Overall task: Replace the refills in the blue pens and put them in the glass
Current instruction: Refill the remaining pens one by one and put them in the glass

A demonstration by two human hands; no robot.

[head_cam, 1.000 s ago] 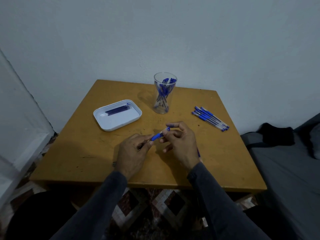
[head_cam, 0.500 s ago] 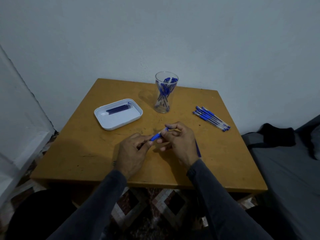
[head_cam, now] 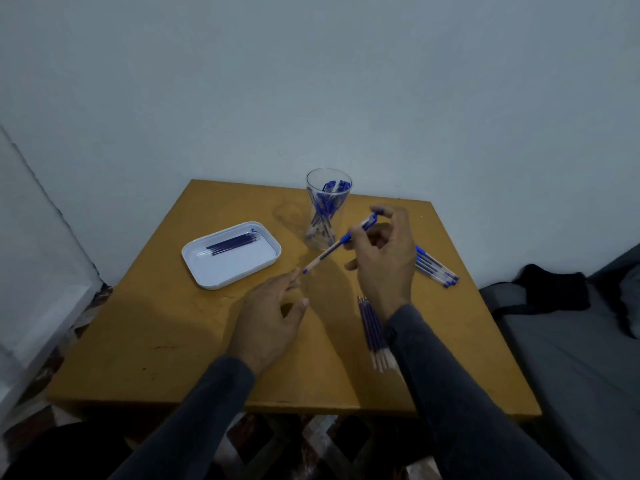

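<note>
My right hand [head_cam: 382, 258] pinches a blue pen [head_cam: 334, 247] near its cap end and holds it raised above the table, tip slanting down to the left. My left hand [head_cam: 270, 317] hovers low over the table with fingers loosely spread, its fingertips just below the pen's tip and holding nothing. Behind the pen stands the glass [head_cam: 325, 209] with several blue pens upright in it. A white tray [head_cam: 207, 271] at the left holds several dark refills [head_cam: 230, 243].
More blue pens [head_cam: 436, 266] lie in a row at the right of the wooden table [head_cam: 156, 327]. A bundle of refills [head_cam: 372, 327] lies beside my right forearm. A dark seat with a black cloth [head_cam: 550, 289] stands to the right.
My left hand has let go of the pen and dropped back. My right hand has lifted the pen up and away toward the glass. The view has tilted, uncovering the refill bundle.
</note>
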